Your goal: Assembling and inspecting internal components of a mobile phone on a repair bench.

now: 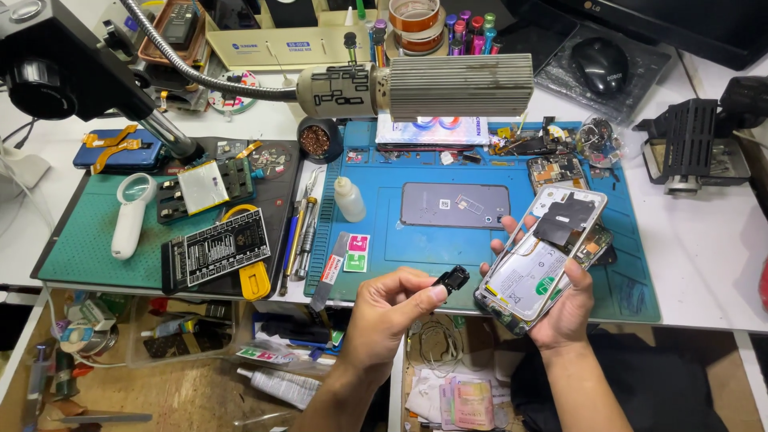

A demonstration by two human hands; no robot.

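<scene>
My right hand (560, 308) holds an opened smartphone (544, 256) tilted, back cover off, showing a white battery and black shielding. My left hand (392, 308) pinches a small black component (453, 278) between thumb and fingers, just left of the phone's lower end. Both hands hover over the front edge of a blue repair mat (384, 240). A grey phone back panel (454, 205) lies flat on the mat behind the hands.
A flexible-neck lamp (448, 86) hangs over the mat. A small white bottle (350, 199), tweezers (304, 232), a black test board (216, 250), a white magnifier (130, 212) and loose phone parts (556, 168) lie around. A black mouse (600, 64) sits back right.
</scene>
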